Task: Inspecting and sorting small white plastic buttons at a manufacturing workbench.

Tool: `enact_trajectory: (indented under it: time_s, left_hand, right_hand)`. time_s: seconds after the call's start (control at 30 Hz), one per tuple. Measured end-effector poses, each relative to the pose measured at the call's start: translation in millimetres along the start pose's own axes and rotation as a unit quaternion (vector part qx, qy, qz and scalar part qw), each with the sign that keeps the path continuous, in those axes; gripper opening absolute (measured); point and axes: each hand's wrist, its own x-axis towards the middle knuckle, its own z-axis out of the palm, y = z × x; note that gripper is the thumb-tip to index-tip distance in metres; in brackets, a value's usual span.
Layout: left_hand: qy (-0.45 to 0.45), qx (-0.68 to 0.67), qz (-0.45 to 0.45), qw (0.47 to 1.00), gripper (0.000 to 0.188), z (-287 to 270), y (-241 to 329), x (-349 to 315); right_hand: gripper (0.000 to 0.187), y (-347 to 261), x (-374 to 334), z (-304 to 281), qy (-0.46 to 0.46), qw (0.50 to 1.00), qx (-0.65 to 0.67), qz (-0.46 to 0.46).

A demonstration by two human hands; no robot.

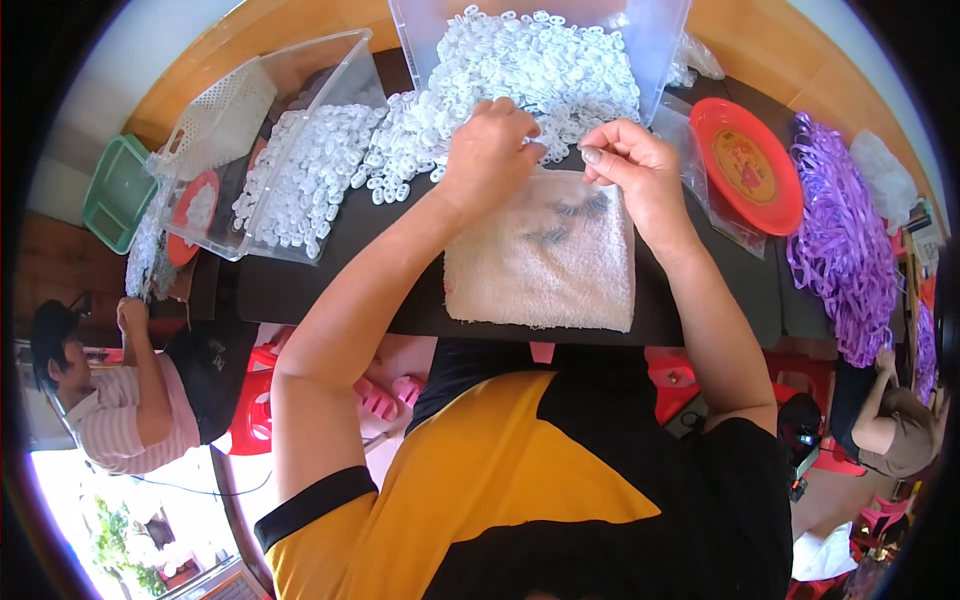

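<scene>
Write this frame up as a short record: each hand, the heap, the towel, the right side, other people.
Left hand: fingers curled at the white pieces; grip hidden
Right hand: thumb and fingers drawn together; anything held is too small to tell
Heap: white pieces in and in front of a clear bin
Towel: pale, dark-marked, on the dark table
Right side: red plate, purple ribbons
Other people: one at far left, one at far right

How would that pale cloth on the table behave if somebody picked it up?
The cloth would probably droop, since its surface looks like soft, fuzzy towelling. It seems likely to be light for its size, as it lies low and flat on the dark table. Its nubbly texture suggests it wouldn't be very slippery.
</scene>
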Motion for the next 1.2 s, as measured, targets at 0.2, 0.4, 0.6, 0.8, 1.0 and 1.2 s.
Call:
enact_trajectory:
  time_s: [0.2,0.4,0.6,0.8,1.0,1.2]
  left_hand:
    - [-0.107,0.085,-0.016,0.991,0.017,26,-18,25]
    - [-0.084,0.062,-0.054,0.993,0.015,21,-21,25]
    - [0.015,0.100,0.033,0.994,0.015,21,-19,21]
    - [-0.106,0.082,0.072,0.988,0.014,31,-10,26]
    - [-0.094,0.043,0.033,0.994,0.014,33,-13,25]
    - [-0.034,-0.181,-0.086,0.979,0.012,20,-24,21]
  right_hand:
    - [0.004,6,2,-1,0.009,1.000,0.018,-0.005]
    - [0.003,4,3,-6,0.023,0.999,0.023,0.003]
    - [0.003,6,4,-7,0.031,0.999,0.031,0.008]
    - [0.004,5,3,-5,0.034,0.999,0.027,0.007]
    - [0.005,4,4,-7,0.042,0.999,0.025,0.010]
    - [0.004,2,5,-4,0.036,0.999,0.031,0.008]
